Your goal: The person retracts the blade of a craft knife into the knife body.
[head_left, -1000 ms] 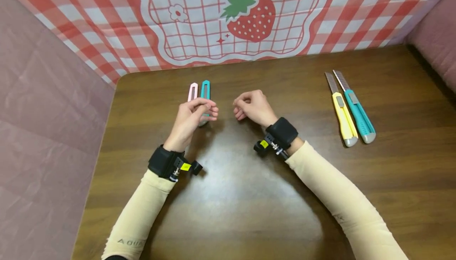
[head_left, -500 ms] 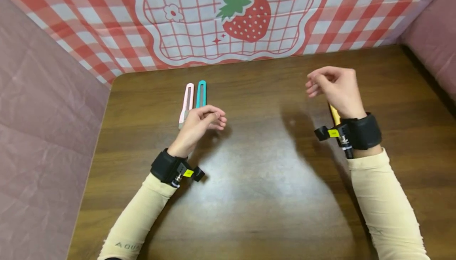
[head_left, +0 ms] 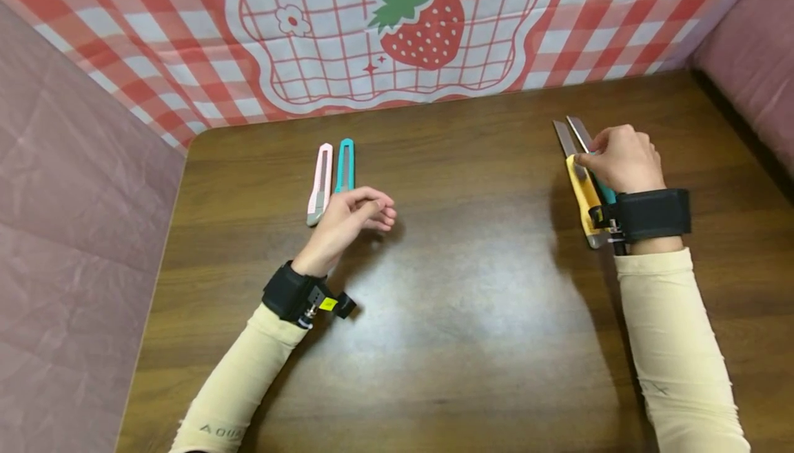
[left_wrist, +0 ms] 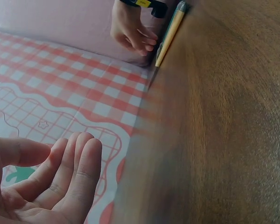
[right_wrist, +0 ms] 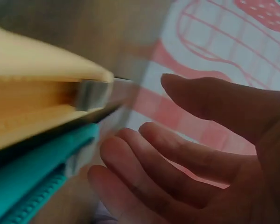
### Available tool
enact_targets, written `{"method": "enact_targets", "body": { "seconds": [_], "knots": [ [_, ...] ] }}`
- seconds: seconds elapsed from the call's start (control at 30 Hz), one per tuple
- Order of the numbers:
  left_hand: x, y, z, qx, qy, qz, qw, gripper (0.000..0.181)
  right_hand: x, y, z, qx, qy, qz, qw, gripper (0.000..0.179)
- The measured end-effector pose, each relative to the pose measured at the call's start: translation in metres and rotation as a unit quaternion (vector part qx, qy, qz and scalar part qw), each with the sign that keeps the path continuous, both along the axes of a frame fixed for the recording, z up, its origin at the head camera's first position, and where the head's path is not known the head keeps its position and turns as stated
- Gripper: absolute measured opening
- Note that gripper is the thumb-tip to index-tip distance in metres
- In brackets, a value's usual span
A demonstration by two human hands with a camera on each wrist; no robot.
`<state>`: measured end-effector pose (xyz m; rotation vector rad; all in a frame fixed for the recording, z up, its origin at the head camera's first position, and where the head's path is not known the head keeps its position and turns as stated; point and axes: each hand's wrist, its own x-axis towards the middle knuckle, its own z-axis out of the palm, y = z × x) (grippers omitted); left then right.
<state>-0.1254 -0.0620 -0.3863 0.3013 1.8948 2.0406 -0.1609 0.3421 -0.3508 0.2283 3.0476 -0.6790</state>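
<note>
1. Here's the right hand (head_left: 628,160), poised right over the yellow plastic utility knife (head_left: 583,194) with its grey end cap and bared metal blade; thumb and fingers stand parted, gripping nothing.
2. Does it touch? The views cannot settle that, but the fingers are very near the front end of the handle.
3. Close along the right side of the yellow knife lies the large teal plastic utility knife (right_wrist: 23,179), partly covered by that hand and wrist; both blades point toward the cloth.
4. Over to the left, well apart from the yellow knife, the left hand (head_left: 352,217) hangs loosely curled, thumb tip near the index finger, nothing held.
5. Beside that hand, also well left of the yellow knife: the slim pink cutter with a grey end (head_left: 320,184), and next to it the slim teal cutter (head_left: 345,163), its lower part hidden behind the hand.
6. All four lie on the brown wood-grain table (head_left: 459,287); beyond the yellow knife hangs the red-and-white checked cloth (head_left: 347,46), strawberry print and all.
</note>
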Motion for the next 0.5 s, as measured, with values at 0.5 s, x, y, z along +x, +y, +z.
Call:
{"method": "enact_targets", "body": {
  "seconds": [0.5],
  "knots": [
    [0.000,0.002,-0.003,-0.010,0.000,-0.011,0.9999,0.026,-0.004,-0.008,-0.018,0.042,-0.065,0.012,0.9969,0.030]
  ]
}}
